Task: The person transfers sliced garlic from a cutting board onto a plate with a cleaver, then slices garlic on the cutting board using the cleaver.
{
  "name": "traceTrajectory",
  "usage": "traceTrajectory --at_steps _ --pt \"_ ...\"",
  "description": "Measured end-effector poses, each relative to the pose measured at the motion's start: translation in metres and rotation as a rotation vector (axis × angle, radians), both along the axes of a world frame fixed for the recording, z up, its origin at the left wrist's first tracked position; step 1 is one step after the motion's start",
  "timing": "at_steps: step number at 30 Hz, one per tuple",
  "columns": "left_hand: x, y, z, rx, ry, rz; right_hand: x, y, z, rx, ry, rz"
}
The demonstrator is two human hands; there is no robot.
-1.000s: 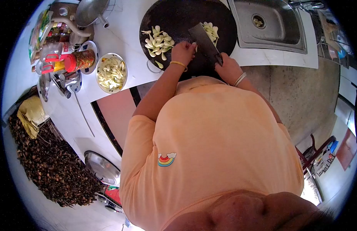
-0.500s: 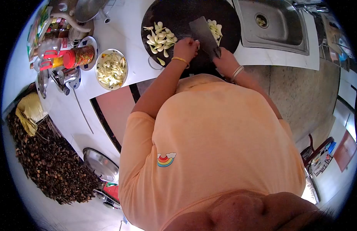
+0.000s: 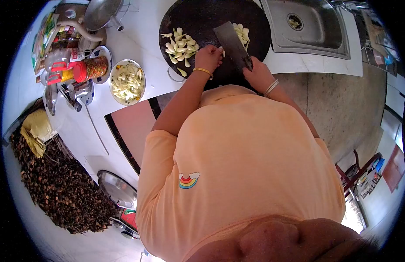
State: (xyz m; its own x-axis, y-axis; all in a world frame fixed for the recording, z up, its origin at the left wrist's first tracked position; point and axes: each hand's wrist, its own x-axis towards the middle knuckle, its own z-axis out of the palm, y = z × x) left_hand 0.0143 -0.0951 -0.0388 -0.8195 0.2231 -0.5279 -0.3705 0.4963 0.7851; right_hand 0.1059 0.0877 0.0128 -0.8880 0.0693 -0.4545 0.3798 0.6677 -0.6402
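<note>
My right hand (image 3: 258,74) is closed round the handle of a wide cleaver (image 3: 232,43), whose blade lies tilted over the round dark board (image 3: 211,17). My left hand (image 3: 208,59) pinches a small pale clove at its fingertips, just left of the blade. Left of that hand, a pile of pale cloves (image 3: 181,47) rests on the board. A smaller heap of pale pieces (image 3: 241,35) sits right of the blade, partly hidden by it.
A plate of pale cloves (image 3: 127,83) stands on the white counter left of the board. Beyond it are a red-lidded jar (image 3: 91,69), bottles and a pan (image 3: 100,15). The steel sink (image 3: 316,48) adjoins the board on the right.
The cleaver and my right hand have shifted slightly against the board. My left hand stays beside the blade, its fingers still pinched. The whole view has swayed a little.
</note>
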Motion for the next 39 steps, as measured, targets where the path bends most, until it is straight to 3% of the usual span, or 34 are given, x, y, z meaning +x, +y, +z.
traceTrajectory --at_steps 15,19,23,25,27,29,30,33,35,39 --pt "0.000 0.000 -0.005 -0.128 0.126 -0.093 -0.019 -0.008 -0.009 0.001 0.070 0.095" --pt "0.001 0.001 -0.012 -0.243 0.298 -0.171 -0.013 -0.010 -0.031 -0.051 0.039 -0.052" --pt "0.010 0.002 -0.004 -0.264 0.260 -0.091 -0.007 -0.009 -0.032 -0.115 0.116 -0.181" --pt "0.009 -0.001 0.003 -0.320 0.510 -0.143 -0.010 -0.008 -0.018 -0.094 0.164 -0.146" --pt "0.000 -0.017 0.015 -0.329 0.490 -0.125 -0.009 -0.006 -0.013 -0.122 0.103 -0.097" --pt "-0.009 -0.036 0.027 -0.551 0.751 -0.086 -0.004 -0.008 -0.012 -0.110 0.116 -0.070" --pt "-0.015 -0.041 0.031 -0.549 0.754 -0.087 -0.003 -0.009 -0.014 -0.098 0.128 -0.027" --pt "-0.034 -0.056 0.034 -0.669 0.893 -0.189 -0.003 -0.011 -0.022 -0.062 0.077 0.055" --pt "-0.048 -0.058 0.031 -0.712 0.759 -0.417 -0.006 -0.010 -0.019 -0.059 0.067 0.073" --pt "-0.058 -0.057 0.036 -0.769 0.734 -0.466 -0.011 -0.006 -0.017 -0.074 0.025 0.050"
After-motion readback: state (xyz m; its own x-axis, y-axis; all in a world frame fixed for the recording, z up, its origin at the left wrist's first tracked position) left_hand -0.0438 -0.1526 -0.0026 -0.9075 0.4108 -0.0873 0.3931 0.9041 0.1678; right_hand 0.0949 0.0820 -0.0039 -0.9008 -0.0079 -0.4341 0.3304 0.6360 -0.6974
